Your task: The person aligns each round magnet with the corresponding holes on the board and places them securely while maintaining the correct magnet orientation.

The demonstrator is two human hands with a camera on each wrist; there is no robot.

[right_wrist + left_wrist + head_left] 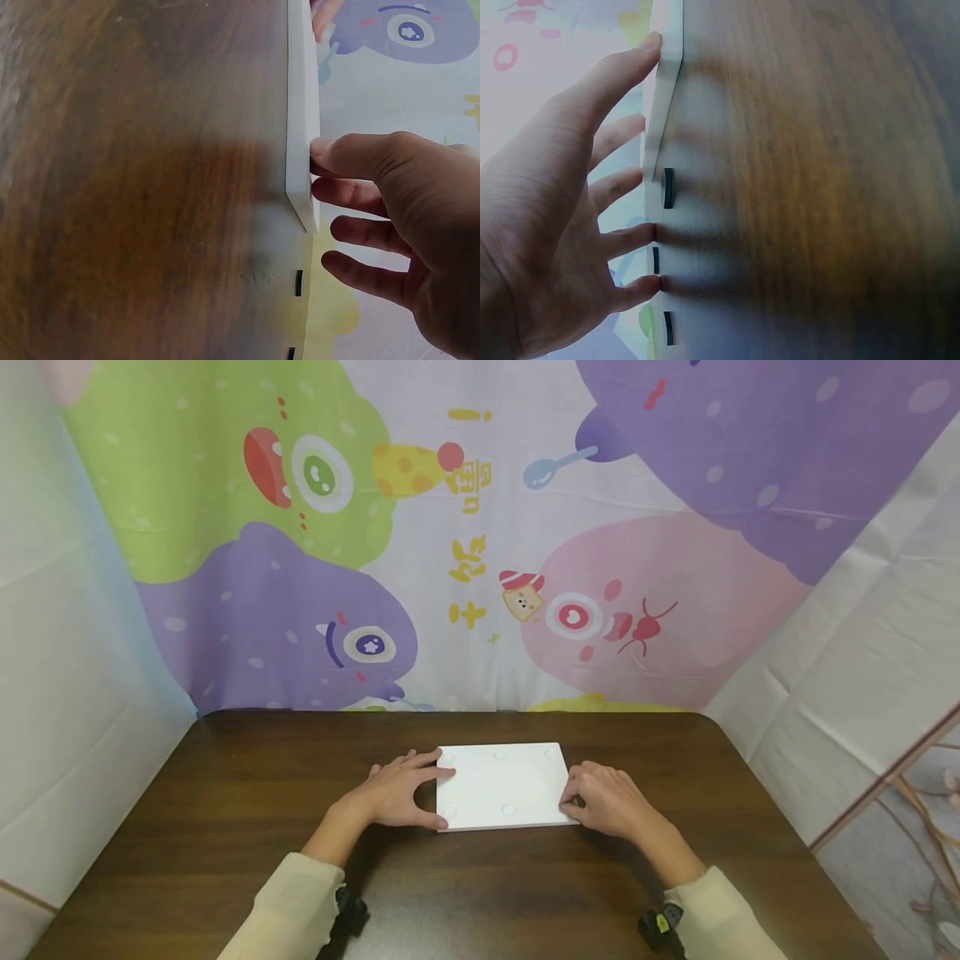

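Observation:
A flat white board (480,785) lies on the brown wooden table, with several small round pads (508,810) along its two long sides. My left hand (401,789) is spread wide at the board's left end. Its thumb touches the near left corner and its index finger the far left corner. At the near right corner my right hand (603,797) bends its fingers, thumb and index fingertips close together on the top face. In the right wrist view the thumb (349,155) presses at the top edge; I cannot tell whether something small is between the fingertips.
The brown table (495,893) reaches back to a cloth backdrop (465,677) printed with cartoon monsters. White cloth walls (82,693) stand on both sides. Short black strips (668,187) show along the table's far edge in the wrist views. Each wrist wears a small black device (351,910).

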